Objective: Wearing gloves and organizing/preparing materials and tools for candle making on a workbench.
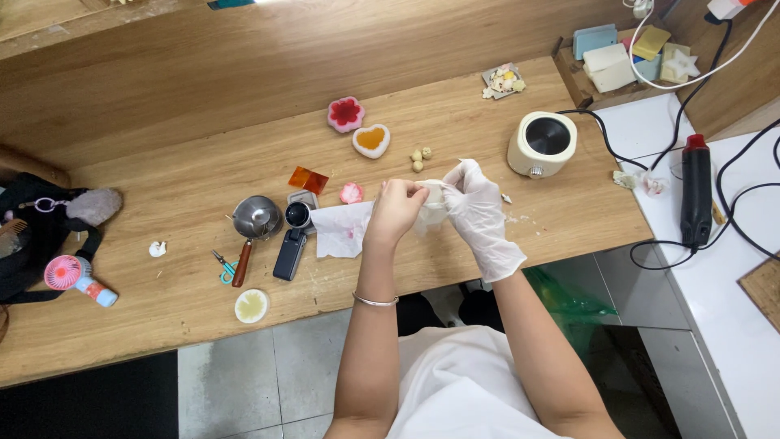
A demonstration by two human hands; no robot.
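Wooden bench (203,203) fills most of what I see, running along a wooden back wall, with a white counter (715,325) joining it at the right. At the front edge, near the middle, I have both hands together over a small pale lump (433,202). My left hand (396,213) is bare, with a thin bangle (375,302) at the wrist; its fingers are curled shut and pinch the lump from the left. My right hand (479,213) wears a white glove, its fingers bent round the lump's other side, partly closed; how much of the lump lies inside I cannot tell, since the fingers cover it.

Just left of the hands lies a crumpled white tissue (341,230) with a pink stain, touching my left hand. Beyond it are a small pink piece (351,193), an orange square (309,179), a dark handheld device (290,244), a metal ladle with a wooden handle (252,228), small scissors (222,266) and a round pale disc (251,306). Behind the hands sit three small beige balls (419,156), a heart-shaped mould (371,141) and a red flower-shaped one (346,114). To the right stands a cream round melting pot (542,144), its black cable (605,134) trailing to the counter, where a black and red tool (695,191) lies. Far left rest a pink handheld fan (77,278) and a dark bag (32,236).
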